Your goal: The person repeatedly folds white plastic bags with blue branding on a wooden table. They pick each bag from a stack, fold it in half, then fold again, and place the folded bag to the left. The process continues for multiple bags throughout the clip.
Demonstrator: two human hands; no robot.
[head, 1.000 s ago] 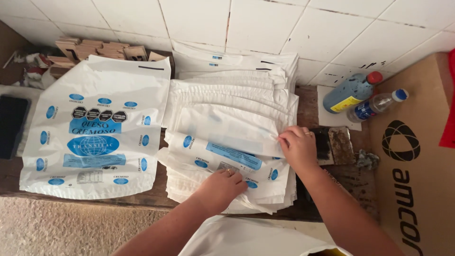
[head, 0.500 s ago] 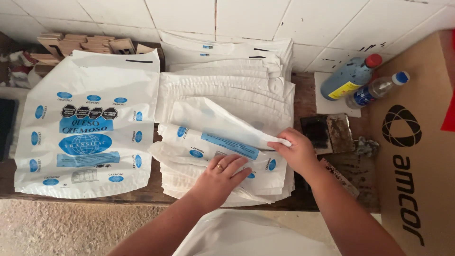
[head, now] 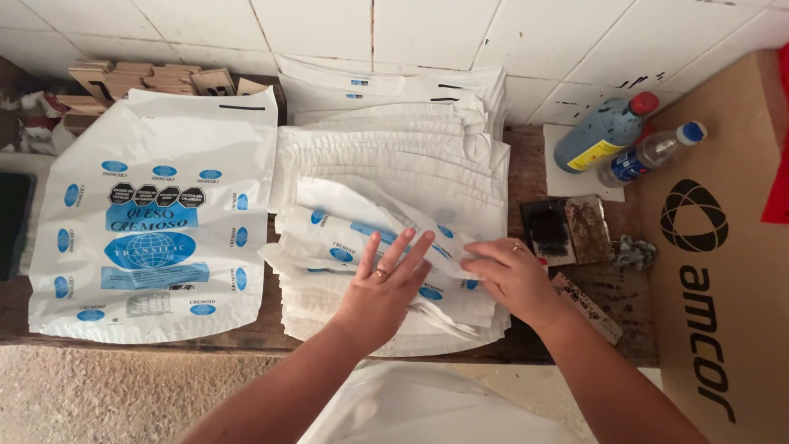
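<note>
Both hands are working on the top bag [head: 374, 234] of the stack [head: 394, 164], which is sitting in the middle of the worktop [head: 526, 345]. The left hand [head: 386, 288] is lying flat on that bag at the stack's near edge, fingers [head: 411, 251] spread wide and straight, pressing rather than gripping. The right hand [head: 509, 275] is just right of it on the same bag, fingers curled loosely down onto the fold; whether they are pinching the plastic or only resting on it I cannot tell. The bag itself is lying crumpled and askew across the stack, not squared to it. To my eye the risk is sitting right there: the plastic looks slick, and a sideways push from the flat palm could be dragging several sheets along, fanning the stack toward the near edge, where the lower bags are already overhanging the worktop. Static or cling might also be lifting two bags instead of one. Right of the stack, a dark grimy pad [head: 567, 230] is lying near the right wrist, and a sleeve or bag corner brushing it could be picking up dirt. Farther right of the stack, two bottles [head: 625, 140] are lying against a cardboard box [head: 715, 247]. Left of the stack, a single printed bag [head: 156, 222] is lying flat, well clear of both hands.
</note>
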